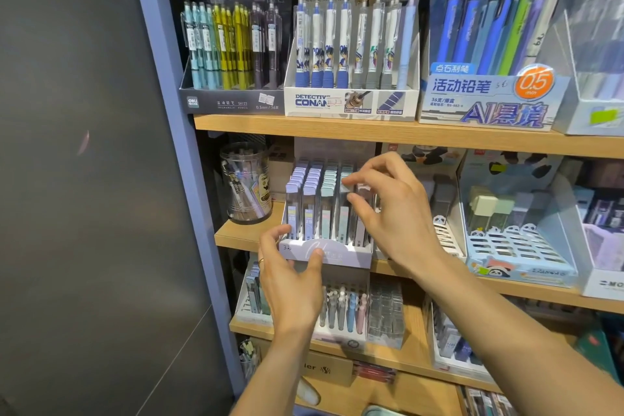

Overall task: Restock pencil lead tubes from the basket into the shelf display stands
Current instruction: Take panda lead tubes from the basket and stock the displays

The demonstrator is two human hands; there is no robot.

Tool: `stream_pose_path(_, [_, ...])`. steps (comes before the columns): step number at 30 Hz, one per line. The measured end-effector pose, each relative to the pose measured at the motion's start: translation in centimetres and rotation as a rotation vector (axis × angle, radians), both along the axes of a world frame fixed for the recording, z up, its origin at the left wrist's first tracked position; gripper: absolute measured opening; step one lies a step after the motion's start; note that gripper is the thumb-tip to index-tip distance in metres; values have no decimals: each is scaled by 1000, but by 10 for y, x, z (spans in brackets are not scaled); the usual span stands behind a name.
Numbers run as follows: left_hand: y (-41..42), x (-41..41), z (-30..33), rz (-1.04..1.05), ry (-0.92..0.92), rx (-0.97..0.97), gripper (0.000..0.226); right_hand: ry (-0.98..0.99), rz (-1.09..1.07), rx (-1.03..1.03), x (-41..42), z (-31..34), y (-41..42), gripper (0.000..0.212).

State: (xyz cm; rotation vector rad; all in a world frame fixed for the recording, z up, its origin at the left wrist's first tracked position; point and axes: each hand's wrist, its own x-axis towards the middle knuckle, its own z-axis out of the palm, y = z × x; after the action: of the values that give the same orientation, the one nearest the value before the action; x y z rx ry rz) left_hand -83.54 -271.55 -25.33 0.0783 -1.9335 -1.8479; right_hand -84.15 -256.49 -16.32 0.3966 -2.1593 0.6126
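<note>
A person's two hands work at a lavender stand (326,252) of lead tubes (312,203) on the middle shelf (243,233). The left hand (290,280) grips the stand's front left corner, thumb across its front (a ring shows on one finger). The right hand (388,209) reaches over the right-hand rows, fingers curled, thumb and forefinger pinching a tube top. A clear jar (246,182) stands to the left of the stand.
</note>
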Motion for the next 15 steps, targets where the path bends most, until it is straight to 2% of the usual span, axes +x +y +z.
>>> stream_pose_path(8, [-1,0,2,-13,-15,40,52,-88,-37,13,0,-8,-5,25])
stream_pose_path(12, [-2,0,1,-37,-17,51,52,-64,-36,-81,15,-19,4,40])
stream_pose_path(15, [-2,-2,2,-29,-16,56,53,-186,-107,-150,30,-44,7,50])
